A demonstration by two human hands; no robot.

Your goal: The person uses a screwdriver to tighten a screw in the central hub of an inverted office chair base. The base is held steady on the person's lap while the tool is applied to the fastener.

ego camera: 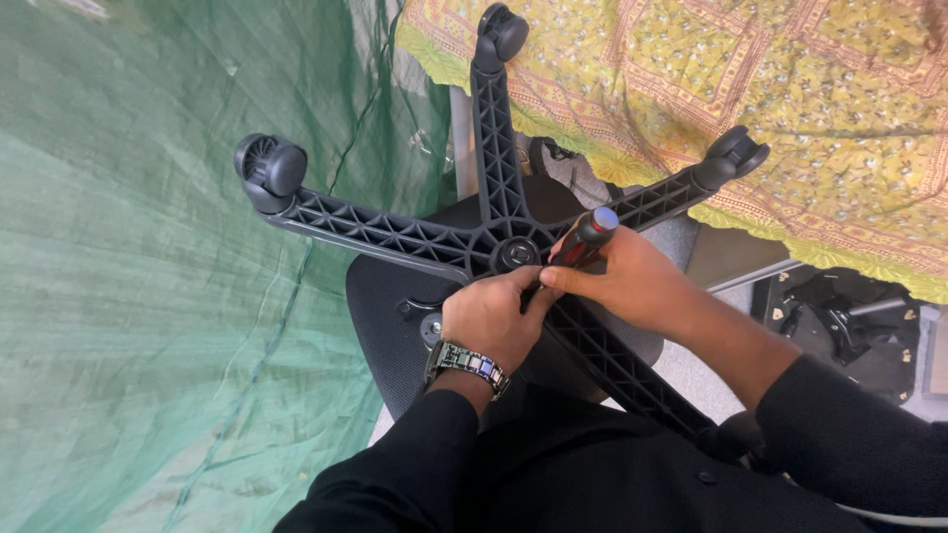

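We are observing 2 black sleeves (553,474) nearest the camera. The left hand (491,318), wearing a metal wristwatch (467,363), is resting with fingers curled against the hub (517,254) of an upturned black chair base (494,232); we cannot tell whether it is gripping anything. The right hand (624,279) is clasping a screwdriver (585,240) with a red and black handle, its shaft pointing down toward the hub and hiding behind the left fingers. The base is lying across a black chair seat (385,306), with 5 ribbed arms spreading outward. Further out, we are noting 3 casters (271,168) at the arm tips. A green net (148,296) is hanging at left, a yellow patterned cloth (790,99) is covering the surface beyond, and a black metal mechanism (839,321) is lying at right.
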